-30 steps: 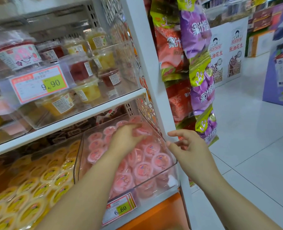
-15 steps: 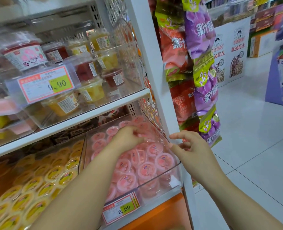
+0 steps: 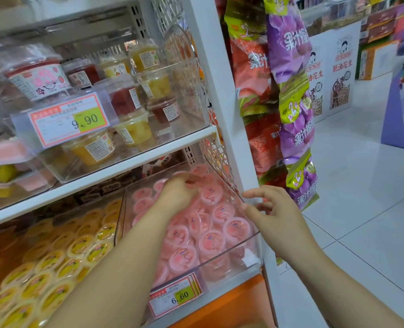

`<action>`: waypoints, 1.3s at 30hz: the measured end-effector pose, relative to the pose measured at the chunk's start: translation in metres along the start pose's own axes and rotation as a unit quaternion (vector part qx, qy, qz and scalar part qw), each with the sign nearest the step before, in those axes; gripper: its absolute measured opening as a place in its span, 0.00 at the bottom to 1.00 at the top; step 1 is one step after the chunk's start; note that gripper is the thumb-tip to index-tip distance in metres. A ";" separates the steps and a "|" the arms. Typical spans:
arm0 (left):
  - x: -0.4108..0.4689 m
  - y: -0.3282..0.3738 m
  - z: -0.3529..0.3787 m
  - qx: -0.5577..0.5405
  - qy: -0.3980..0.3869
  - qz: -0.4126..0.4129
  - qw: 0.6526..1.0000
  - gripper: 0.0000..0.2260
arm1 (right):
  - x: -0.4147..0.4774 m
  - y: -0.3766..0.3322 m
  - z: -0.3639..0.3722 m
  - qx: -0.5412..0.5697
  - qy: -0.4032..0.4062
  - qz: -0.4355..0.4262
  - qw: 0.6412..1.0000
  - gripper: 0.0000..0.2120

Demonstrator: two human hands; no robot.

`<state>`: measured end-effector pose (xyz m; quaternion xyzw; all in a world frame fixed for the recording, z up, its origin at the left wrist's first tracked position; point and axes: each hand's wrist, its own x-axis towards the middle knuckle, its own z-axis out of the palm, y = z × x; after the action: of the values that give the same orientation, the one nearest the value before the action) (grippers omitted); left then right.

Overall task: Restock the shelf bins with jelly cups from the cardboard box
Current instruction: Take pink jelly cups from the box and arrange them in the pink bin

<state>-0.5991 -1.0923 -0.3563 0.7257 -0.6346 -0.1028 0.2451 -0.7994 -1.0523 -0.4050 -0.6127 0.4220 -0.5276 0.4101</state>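
Observation:
A clear bin (image 3: 246,252) on the lower shelf is packed with several pink jelly cups (image 3: 211,241). My left hand (image 3: 176,191) reaches deep into the bin and lies over the pink cups near its back, fingers bent down onto them; whether it holds a cup is hidden. My right hand (image 3: 270,215) touches the bin's right rim with its thumb and loosely spread fingers and holds nothing. The cardboard box is out of view.
A second clear bin (image 3: 119,217) of yellow jelly cups (image 3: 56,263) stands left of the pink one. The shelf above carries larger fruit cups (image 3: 134,130) in a clear bin. Snack bags (image 3: 293,110) hang right of the white upright (image 3: 222,91). Tiled floor (image 3: 362,209) lies to the right.
The view has shifted a little. My left hand stays over the pink cups near the back of the bin. My right hand stays at the bin's right rim.

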 end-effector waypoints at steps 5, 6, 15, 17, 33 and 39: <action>-0.037 -0.008 -0.030 0.030 -0.016 0.036 0.999 0.15 | 0.000 -0.003 0.000 -0.006 -0.002 0.005 1.000 0.09; -0.044 -0.010 -0.031 0.041 -0.051 0.047 0.997 0.16 | -0.001 -0.003 0.000 -0.010 -0.003 0.005 1.000 0.09; -0.050 -0.015 -0.012 0.102 -0.096 0.047 0.989 0.10 | -0.005 -0.002 0.001 -0.024 -0.019 0.002 1.000 0.08; -0.049 -0.016 -0.016 0.088 -0.100 0.052 0.990 0.03 | -0.004 -0.001 0.000 -0.027 -0.023 0.003 0.999 0.08; -0.026 0.028 0.019 0.006 -0.056 0.068 0.996 0.12 | 0.000 0.000 -0.007 -0.028 -0.040 0.006 0.999 0.10; -0.042 0.018 0.021 0.028 0.040 0.073 0.996 0.12 | -0.001 0.001 -0.007 -0.020 -0.043 0.003 0.999 0.10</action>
<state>-0.6317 -1.0578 -0.3720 0.6875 -0.6783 -0.0380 0.2565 -0.8070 -1.0520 -0.4050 -0.6415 0.4167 -0.4908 0.4170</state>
